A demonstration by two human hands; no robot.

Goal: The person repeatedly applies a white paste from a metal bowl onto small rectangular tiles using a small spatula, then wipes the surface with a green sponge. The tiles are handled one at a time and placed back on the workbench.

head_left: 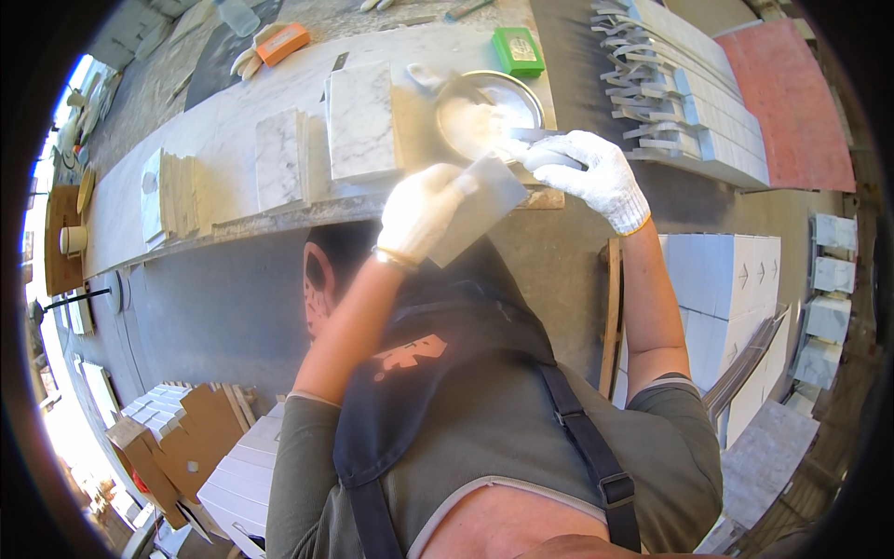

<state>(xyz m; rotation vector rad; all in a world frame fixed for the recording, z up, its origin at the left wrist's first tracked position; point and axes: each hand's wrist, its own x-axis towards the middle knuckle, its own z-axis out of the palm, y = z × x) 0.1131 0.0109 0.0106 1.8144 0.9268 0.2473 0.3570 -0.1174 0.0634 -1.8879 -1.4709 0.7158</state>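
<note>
My left hand [416, 212], in a white knit glove, grips a thin pale stone tile [480, 212] by its upper left edge. The tile is tilted above the front edge of the bench. My right hand [594, 177], gloved too, has its fingers closed round a smooth grey tool [548, 156]; glare and the fingers hide its exact kind. Just beyond both hands a round pan [539, 104] holds white powder or paste. The tool's end lies over the pan's near right rim; whether it touches I cannot tell.
Upright stacks of marbled tiles [361, 121] stand on the marble-topped bench [237, 93]. A green box [518, 51] sits behind the pan, an orange box [282, 44] farther left. White cartons [717, 275] stand by my right arm, more cartons [244, 475] behind left. Strapped white packs [698, 93] fill the right.
</note>
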